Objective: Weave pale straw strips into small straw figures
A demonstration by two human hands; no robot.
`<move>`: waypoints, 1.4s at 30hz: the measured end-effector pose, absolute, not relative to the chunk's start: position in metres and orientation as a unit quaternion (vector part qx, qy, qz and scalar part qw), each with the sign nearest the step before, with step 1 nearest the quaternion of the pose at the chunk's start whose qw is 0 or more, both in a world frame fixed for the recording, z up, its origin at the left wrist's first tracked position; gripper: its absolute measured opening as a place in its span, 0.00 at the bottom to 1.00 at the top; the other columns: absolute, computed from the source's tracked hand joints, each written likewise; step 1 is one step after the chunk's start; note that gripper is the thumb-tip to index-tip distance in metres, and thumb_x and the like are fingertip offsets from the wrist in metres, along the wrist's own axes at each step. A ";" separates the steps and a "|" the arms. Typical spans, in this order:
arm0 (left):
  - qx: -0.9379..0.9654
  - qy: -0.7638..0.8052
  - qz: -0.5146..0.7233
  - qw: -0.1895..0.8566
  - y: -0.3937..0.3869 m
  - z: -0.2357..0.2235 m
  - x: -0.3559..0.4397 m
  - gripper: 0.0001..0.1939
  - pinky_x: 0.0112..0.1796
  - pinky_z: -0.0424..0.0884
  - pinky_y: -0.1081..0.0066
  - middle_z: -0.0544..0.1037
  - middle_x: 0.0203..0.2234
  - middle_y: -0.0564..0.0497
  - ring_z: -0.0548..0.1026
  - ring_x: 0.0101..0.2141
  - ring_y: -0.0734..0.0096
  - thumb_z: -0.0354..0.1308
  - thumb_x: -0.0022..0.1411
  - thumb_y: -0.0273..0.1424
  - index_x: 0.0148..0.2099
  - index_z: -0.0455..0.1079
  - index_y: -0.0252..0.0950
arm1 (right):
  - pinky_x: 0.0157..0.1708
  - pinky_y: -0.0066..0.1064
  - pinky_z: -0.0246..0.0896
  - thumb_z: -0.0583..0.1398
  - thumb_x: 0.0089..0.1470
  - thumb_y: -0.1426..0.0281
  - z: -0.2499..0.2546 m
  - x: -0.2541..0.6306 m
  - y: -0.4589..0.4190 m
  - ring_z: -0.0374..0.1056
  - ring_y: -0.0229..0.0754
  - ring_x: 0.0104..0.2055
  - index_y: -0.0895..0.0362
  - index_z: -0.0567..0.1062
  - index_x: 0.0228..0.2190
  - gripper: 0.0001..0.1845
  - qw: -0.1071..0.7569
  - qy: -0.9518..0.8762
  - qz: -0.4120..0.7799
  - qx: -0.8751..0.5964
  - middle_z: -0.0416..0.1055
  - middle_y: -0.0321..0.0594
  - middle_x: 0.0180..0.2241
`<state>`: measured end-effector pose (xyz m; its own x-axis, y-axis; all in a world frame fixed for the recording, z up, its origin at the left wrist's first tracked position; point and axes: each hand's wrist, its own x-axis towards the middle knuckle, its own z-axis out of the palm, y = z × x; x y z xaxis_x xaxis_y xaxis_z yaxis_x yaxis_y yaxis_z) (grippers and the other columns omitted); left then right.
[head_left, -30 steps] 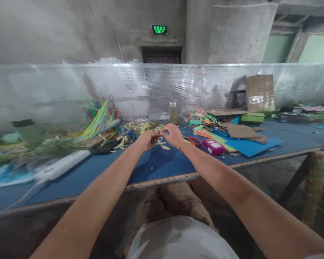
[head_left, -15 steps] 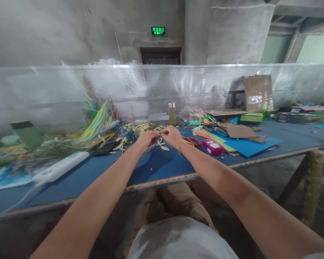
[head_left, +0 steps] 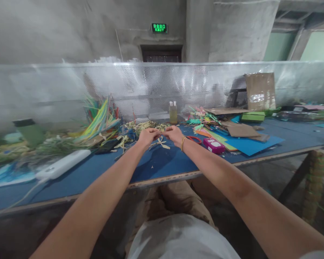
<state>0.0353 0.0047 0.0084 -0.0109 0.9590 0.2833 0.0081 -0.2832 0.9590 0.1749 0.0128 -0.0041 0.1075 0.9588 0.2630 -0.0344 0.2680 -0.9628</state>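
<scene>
Fingers point(head_left: 154, 133) near pale strips point(head_left: 165, 146)

Head-worn view, forward and down

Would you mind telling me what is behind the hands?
Pale strips lie heaped beyond the left hand, and a bottle stands beyond the right hand; whatever the hands cover cannot be seen.

Arms point(head_left: 116, 171) stretched forward, converging; left grip point(head_left: 148, 136), right grip point(head_left: 174, 135) nearly touching, fingers point(head_left: 154, 132) bent (pinch unclear).
</scene>
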 end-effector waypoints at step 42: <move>0.533 0.432 0.571 0.451 0.006 0.011 0.031 0.10 0.31 0.72 0.74 0.78 0.21 0.49 0.75 0.25 0.73 0.71 0.42 0.25 0.28 0.74 0.31 | 0.30 0.27 0.69 0.62 0.49 0.82 0.004 0.179 0.009 0.68 0.32 0.23 0.59 0.70 0.23 0.08 0.599 -0.460 0.542 -0.369 0.69 0.33 0.19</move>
